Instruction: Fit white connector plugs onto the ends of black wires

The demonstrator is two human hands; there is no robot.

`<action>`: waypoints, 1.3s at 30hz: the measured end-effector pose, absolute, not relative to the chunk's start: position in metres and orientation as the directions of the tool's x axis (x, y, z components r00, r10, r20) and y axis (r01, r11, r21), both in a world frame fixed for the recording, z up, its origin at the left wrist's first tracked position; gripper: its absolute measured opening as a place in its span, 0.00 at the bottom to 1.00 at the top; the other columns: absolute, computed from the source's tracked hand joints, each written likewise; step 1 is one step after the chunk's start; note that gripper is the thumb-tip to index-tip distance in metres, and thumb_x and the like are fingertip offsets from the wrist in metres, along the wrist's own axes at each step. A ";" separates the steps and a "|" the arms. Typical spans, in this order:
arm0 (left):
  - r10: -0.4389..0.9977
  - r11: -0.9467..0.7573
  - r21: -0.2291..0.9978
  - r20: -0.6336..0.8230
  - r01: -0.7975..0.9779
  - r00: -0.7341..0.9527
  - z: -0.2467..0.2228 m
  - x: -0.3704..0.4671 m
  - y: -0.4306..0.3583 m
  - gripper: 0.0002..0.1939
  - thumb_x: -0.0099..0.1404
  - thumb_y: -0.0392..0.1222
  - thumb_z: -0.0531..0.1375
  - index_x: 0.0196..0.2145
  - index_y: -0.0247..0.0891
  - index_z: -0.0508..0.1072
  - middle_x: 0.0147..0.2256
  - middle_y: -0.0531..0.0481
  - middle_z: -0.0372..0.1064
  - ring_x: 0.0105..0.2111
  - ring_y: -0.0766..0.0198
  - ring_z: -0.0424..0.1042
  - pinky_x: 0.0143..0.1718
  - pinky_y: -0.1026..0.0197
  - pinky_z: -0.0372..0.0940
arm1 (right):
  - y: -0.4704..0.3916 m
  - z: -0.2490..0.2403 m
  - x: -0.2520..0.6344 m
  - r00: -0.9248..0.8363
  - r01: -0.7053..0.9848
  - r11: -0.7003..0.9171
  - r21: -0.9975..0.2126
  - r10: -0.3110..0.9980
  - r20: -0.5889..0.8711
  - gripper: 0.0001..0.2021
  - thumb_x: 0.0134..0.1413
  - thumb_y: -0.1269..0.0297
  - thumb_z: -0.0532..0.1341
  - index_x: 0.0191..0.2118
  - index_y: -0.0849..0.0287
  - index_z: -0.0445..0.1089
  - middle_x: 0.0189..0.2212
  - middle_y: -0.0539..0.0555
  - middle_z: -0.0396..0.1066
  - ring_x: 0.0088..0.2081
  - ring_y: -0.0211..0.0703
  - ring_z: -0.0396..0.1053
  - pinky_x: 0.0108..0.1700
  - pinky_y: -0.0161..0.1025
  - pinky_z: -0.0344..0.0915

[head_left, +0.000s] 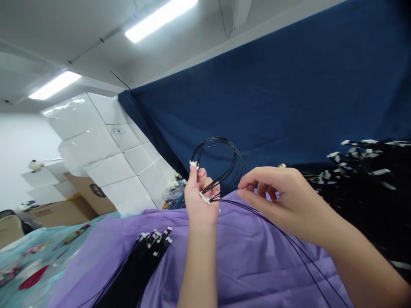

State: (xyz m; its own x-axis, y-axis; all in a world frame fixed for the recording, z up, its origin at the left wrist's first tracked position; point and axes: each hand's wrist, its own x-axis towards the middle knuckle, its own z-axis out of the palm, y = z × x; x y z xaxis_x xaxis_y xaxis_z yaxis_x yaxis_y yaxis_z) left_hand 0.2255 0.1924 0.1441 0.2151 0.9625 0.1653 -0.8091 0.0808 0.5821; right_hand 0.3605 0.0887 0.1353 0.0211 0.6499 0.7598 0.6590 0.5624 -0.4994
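A looped black cable bundle (221, 139) is held up in my left hand (202, 205), whose fingers are curled around it. One white connector (193, 164) shows at the thumb tip, and another white connector (204, 197) lies against the base of the palm. Several loose black wires (289, 239) run from that lower connector down to the right, passing below my right hand (279, 190). My right hand is just right of the loop, thumb and index fingertips drawn together in a pinch. Whatever is between them, if anything, is too small to see.
Purple cloth (257, 261) covers the surface before me. A bundle of black cables with white ends (141, 261) lies on the left, and a larger cable pile (362, 171) is on the right. White boxes (112, 158), cardboard boxes (64, 211) and a dark blue curtain (272, 94) stand behind.
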 end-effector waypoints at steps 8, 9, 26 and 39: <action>0.967 -0.032 0.648 0.214 -0.761 0.141 0.144 0.227 0.185 0.10 0.66 0.45 0.58 0.33 0.38 0.62 0.22 0.61 0.49 0.12 0.79 0.42 0.13 0.72 0.45 | 0.090 0.132 0.355 -0.017 0.695 0.458 -0.554 0.781 0.625 0.05 0.55 0.66 0.61 0.31 0.52 0.74 0.28 0.44 0.72 0.26 0.31 0.65 0.27 0.33 0.59; 0.967 -0.054 0.653 0.224 -0.755 0.124 0.144 0.228 0.184 0.10 0.66 0.46 0.58 0.33 0.38 0.62 0.23 0.61 0.49 0.12 0.80 0.42 0.12 0.72 0.45 | 0.091 0.132 0.354 -0.014 0.702 0.449 -0.553 0.785 0.619 0.05 0.54 0.66 0.61 0.31 0.52 0.74 0.28 0.44 0.72 0.27 0.32 0.65 0.27 0.33 0.59; 0.946 -0.166 0.654 0.316 -0.738 0.068 0.145 0.230 0.177 0.09 0.62 0.43 0.63 0.36 0.38 0.66 0.24 0.60 0.48 0.13 0.79 0.43 0.11 0.73 0.45 | 0.098 0.126 0.347 -0.003 0.825 0.326 -0.463 0.820 0.573 0.05 0.57 0.67 0.57 0.32 0.55 0.69 0.29 0.46 0.69 0.29 0.35 0.62 0.29 0.36 0.52; 0.904 -0.363 0.755 0.427 -0.546 -0.012 0.144 0.231 0.180 0.13 0.57 0.46 0.66 0.37 0.37 0.70 0.23 0.60 0.52 0.12 0.79 0.49 0.10 0.71 0.43 | 0.100 0.121 0.344 -0.006 0.785 0.315 -0.533 0.864 0.503 0.05 0.63 0.67 0.52 0.35 0.57 0.62 0.27 0.47 0.66 0.26 0.35 0.58 0.27 0.35 0.49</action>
